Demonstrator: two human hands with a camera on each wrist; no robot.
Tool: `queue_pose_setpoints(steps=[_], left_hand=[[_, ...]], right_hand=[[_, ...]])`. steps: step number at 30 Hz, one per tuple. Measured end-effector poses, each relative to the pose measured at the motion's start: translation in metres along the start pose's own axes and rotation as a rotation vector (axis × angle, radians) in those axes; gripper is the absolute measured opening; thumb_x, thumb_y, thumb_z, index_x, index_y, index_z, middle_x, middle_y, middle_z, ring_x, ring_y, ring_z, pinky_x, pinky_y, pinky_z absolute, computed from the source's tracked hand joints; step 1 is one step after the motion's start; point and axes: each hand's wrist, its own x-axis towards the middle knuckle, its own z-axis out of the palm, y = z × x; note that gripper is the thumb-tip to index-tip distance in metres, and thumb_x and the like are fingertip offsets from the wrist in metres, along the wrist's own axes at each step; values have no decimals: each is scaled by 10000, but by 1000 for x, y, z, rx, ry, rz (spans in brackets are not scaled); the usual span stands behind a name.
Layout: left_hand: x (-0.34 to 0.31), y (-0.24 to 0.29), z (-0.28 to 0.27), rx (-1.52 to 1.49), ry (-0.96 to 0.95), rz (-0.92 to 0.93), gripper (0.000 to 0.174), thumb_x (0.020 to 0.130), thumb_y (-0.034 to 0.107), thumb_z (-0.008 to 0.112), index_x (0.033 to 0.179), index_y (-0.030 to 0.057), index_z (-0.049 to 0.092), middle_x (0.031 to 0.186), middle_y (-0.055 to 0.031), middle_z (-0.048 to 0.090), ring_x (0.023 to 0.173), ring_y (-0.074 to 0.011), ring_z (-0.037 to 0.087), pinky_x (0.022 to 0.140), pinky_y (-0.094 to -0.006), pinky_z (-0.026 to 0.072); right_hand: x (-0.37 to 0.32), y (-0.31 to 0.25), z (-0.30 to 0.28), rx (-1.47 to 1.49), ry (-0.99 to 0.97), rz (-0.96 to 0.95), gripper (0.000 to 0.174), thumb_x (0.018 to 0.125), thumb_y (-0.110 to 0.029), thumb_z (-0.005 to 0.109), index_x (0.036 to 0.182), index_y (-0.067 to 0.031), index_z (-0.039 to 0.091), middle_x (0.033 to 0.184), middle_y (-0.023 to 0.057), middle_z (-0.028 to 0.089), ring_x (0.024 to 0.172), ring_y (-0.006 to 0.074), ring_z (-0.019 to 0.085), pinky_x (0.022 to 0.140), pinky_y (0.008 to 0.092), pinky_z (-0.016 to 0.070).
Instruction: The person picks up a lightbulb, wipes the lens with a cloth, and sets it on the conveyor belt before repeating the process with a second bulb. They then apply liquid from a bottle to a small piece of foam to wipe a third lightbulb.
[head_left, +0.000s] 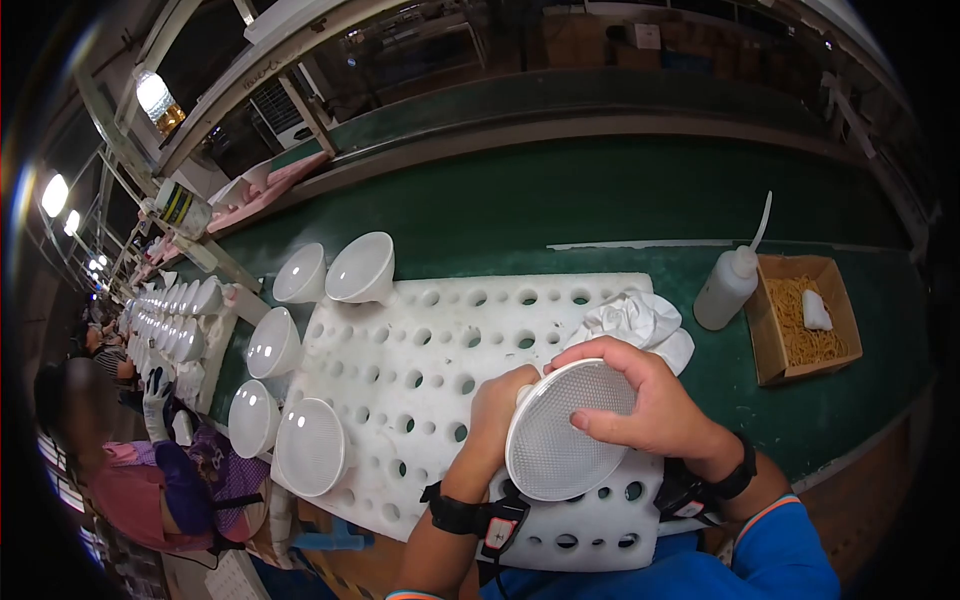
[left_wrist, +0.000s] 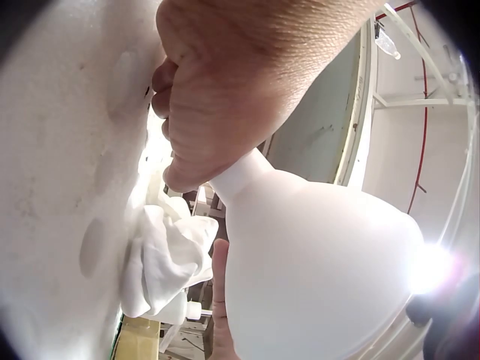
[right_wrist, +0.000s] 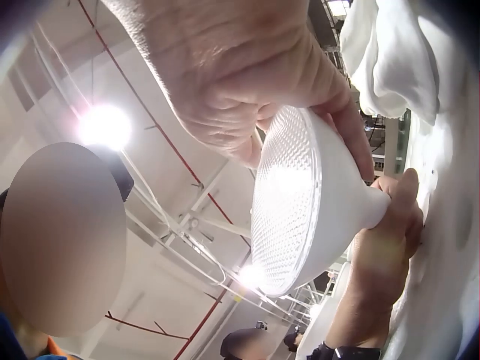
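A white reflector lamp bulb (head_left: 572, 430) with a dimpled clear front is tilted up over the foam board. My left hand (head_left: 497, 415) grips its narrow neck, fingers curled round it in the left wrist view, where the white bulb body (left_wrist: 315, 255) flares out beyond the fist. My right hand (head_left: 655, 405) holds the rim: the thumb lies on the dimpled lens (right_wrist: 285, 202) and the fingers run behind the white shell. The neck's end is hidden inside the left hand. A crumpled white cloth (head_left: 640, 325) lies just beyond the right hand.
Several similar bulbs (head_left: 312, 447) stand along the left side of the perforated white foam board (head_left: 390, 330). At right on the green bench (head_left: 600, 200) are a squeeze bottle (head_left: 727, 290) and a cardboard box (head_left: 765, 350) of rubber bands. Another person (head_left: 150, 470) works at left beside more bulbs.
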Motion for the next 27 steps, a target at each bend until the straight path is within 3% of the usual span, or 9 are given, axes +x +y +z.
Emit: queue_pose_setpoints(steps=[3, 6, 9, 15, 21, 24, 27], left_hand=[[1, -3, 1, 40, -1, -7, 155, 773, 195, 639, 804, 50, 594, 706, -149, 626, 625, -281, 609, 561, -345, 437], [2, 1, 0, 107, 0, 10, 151, 770, 192, 639, 793, 50, 594, 697, -149, 622, 619, -279, 604, 559, -350, 433], [2, -5, 1, 45, 6, -16, 153, 768, 196, 641, 787, 51, 594, 697, -151, 621, 619, -279, 603, 559, -351, 430], [1, 0, 1, 68, 10, -8, 149, 771, 194, 639, 788, 54, 592, 699, -147, 623, 623, -276, 602, 566, -345, 432], [1, -5, 2, -3, 4, -34, 141, 773, 191, 636, 799, 60, 592, 704, -145, 627, 630, -278, 607, 572, -346, 437], [1, -4, 1, 19, 6, -8, 140, 776, 193, 633, 802, 61, 592, 708, -146, 630, 634, -281, 611, 574, -347, 439], [1, -5, 1, 39, 15, 11, 141, 779, 193, 632, 807, 60, 594, 712, -147, 632, 637, -281, 613, 576, -346, 441]], right_hand=[[0, 5, -1, 51, 13, 48, 401, 782, -133, 629, 1161, -19, 565, 1071, 74, 621, 1005, 154, 582, 909, 305, 452], [2, 2, -5, 157, -39, 141, 429, 755, -89, 586, 1172, 4, 551, 1153, 117, 605, 1110, 192, 560, 991, 338, 418], [4, 4, -6, 234, -40, 117, 439, 744, -83, 562, 1172, 12, 547, 1164, 120, 600, 1114, 195, 558, 1002, 341, 412], [1, 0, -2, 111, -28, 136, 485, 717, -50, 475, 1192, 24, 539, 1187, 125, 593, 1139, 200, 548, 1017, 350, 403], [4, 1, -5, 315, -34, 176, 438, 753, -85, 551, 1181, 7, 559, 1163, 119, 602, 1106, 181, 556, 993, 331, 412], [0, 3, 2, 178, 13, 72, 381, 805, -89, 599, 1178, -22, 568, 1073, 73, 620, 1014, 134, 574, 910, 291, 449], [1, 1, 2, 57, 6, 59, 369, 834, -139, 644, 1178, -30, 569, 1082, 77, 619, 1021, 134, 572, 911, 293, 450]])
